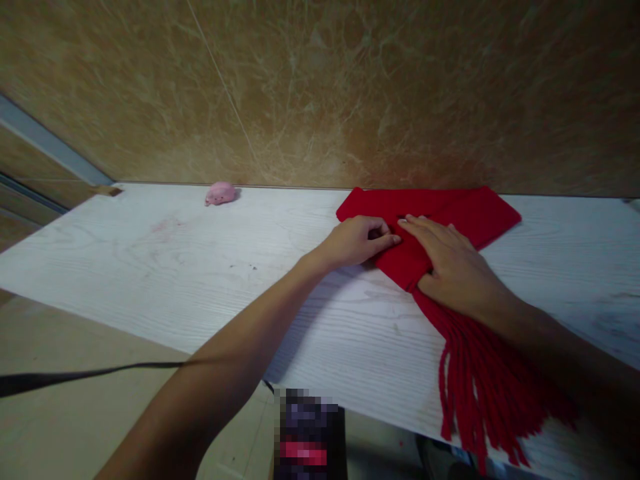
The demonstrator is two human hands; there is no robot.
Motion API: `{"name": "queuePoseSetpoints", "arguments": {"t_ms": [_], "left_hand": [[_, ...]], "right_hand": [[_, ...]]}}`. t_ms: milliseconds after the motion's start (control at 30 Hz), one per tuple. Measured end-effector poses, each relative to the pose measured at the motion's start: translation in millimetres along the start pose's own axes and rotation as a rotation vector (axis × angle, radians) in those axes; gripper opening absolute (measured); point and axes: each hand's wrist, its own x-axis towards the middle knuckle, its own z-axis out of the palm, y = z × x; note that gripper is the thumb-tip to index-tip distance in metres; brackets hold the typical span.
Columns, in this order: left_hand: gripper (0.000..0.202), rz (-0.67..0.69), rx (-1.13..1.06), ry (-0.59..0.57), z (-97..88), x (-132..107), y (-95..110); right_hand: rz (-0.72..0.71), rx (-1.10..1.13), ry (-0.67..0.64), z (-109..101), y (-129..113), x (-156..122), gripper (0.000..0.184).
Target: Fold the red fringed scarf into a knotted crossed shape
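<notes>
A red scarf (460,207) lies folded on the white table, close to the back wall. Its long fringe (480,380) spreads toward the front edge at the right. At the scarf's left side, my left hand (363,240) pinches the cloth between thumb and curled fingers. My right hand (450,260) rests flat on the folded layers with its fingers stretched out, the thumb at the fold above the fringe. Part of the scarf is hidden under both hands and the right forearm.
A small pink pig-shaped toy (221,193) sits by the wall on the left. The white wood-grain table (225,287) ends at a brown marbled wall (300,93). A dark strap (90,375) crosses at the lower left. A pixelated patch (305,433) covers something below the front edge.
</notes>
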Motion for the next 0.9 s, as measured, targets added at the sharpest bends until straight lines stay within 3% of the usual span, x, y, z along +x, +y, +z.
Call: {"name": "queuePoseSetpoints", "arguments": {"t_ms": [900], "left_hand": [[0.03, 0.002, 0.002, 0.007, -0.4, -0.7, 0.8]], "right_hand": [[0.041, 0.025, -0.011, 6.8, 1.4, 1.0, 0.085]]}}
